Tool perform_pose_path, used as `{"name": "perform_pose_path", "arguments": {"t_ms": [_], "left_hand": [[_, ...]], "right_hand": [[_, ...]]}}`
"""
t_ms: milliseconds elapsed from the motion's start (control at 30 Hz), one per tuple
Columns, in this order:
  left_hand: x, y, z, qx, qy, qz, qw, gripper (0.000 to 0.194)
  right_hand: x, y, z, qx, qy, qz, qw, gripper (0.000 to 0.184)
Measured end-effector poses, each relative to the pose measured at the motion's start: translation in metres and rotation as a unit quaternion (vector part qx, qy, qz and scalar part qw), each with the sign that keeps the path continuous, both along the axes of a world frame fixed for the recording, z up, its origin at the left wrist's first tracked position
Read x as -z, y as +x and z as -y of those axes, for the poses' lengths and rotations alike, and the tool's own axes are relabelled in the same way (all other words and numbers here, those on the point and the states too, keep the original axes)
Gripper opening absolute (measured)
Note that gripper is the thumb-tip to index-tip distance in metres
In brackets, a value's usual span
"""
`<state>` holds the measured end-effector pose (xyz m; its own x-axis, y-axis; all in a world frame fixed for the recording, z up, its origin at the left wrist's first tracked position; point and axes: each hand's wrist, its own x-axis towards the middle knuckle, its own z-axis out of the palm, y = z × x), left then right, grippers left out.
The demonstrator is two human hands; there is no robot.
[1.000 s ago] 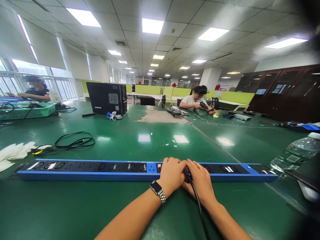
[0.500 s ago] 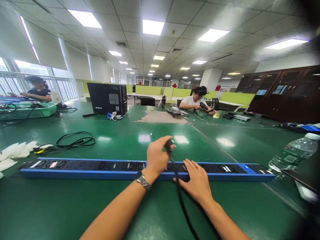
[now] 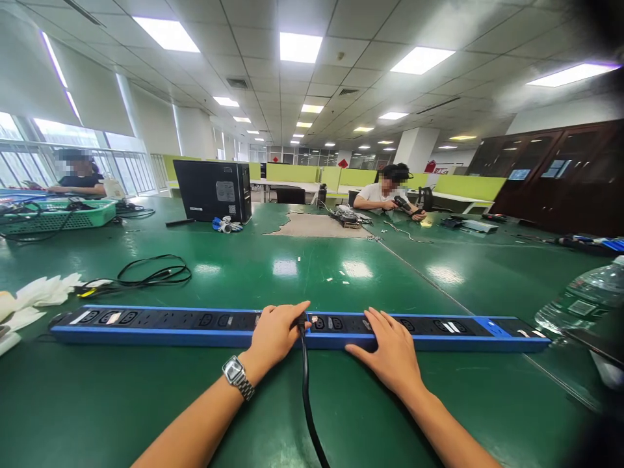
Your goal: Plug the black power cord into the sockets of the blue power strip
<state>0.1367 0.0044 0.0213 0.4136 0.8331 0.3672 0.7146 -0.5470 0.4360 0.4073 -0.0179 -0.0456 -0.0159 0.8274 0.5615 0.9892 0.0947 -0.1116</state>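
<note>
A long blue-and-black power strip (image 3: 185,335) with rows of sockets lies across the green table. My left hand (image 3: 275,335) is closed round a black plug (image 3: 301,320), which is down at the strip's middle. Fingers hide how far the plug sits in a socket. From it a black power cord (image 3: 307,390) runs down toward me. To the right, my right hand (image 3: 390,348) lies on the strip, fingers stretched over the top and thumb apart at the front side.
A water bottle (image 3: 582,296) stands beyond the strip's right end. Coiled black cable (image 3: 156,279) and crumpled white gloves (image 3: 43,292) lie left. Farther back are a black computer case (image 3: 209,192), a green basket (image 3: 92,218) and two seated people, one opposite holding a dark tool.
My left hand has moved left and down, bringing the plug from above the strip to its top. My right hand stays on the strip. The view has shifted slightly.
</note>
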Motion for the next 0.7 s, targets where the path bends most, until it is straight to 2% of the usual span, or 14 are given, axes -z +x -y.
{"name": "perform_pose_path", "arguments": {"t_ms": [200,300,367,467,567,633,700], "left_hand": [[0.0,-0.001,0.009,0.012,0.036,-0.091,0.995,0.047],[0.007,-0.005,0.013,0.017,0.046,-0.11,0.993,0.08],[0.011,-0.009,0.015,-0.011,0.046,-0.115,0.992,0.097],[0.016,-0.016,0.017,-0.071,0.048,-0.128,0.988,0.09],[0.018,-0.021,0.018,-0.081,0.053,-0.142,0.985,0.075],[0.019,-0.021,0.018,-0.084,0.057,-0.14,0.985,0.072],[0.02,-0.021,0.017,-0.089,0.062,-0.13,0.986,0.072]], "right_hand": [[-0.004,-0.009,0.004,-0.013,0.002,-0.005,1.0,0.074],[-0.012,-0.035,0.01,-0.073,0.019,-0.015,0.997,0.07],[-0.019,-0.06,0.013,-0.121,0.029,-0.025,0.992,0.065],[-0.031,-0.098,0.008,-0.165,0.032,-0.037,0.985,0.058],[-0.047,-0.122,-0.006,-0.197,0.002,-0.041,0.979,0.041],[-0.066,-0.125,-0.014,-0.215,0.009,-0.067,0.974,0.031],[-0.09,-0.115,-0.018,-0.208,0.065,-0.136,0.966,0.031]]}}
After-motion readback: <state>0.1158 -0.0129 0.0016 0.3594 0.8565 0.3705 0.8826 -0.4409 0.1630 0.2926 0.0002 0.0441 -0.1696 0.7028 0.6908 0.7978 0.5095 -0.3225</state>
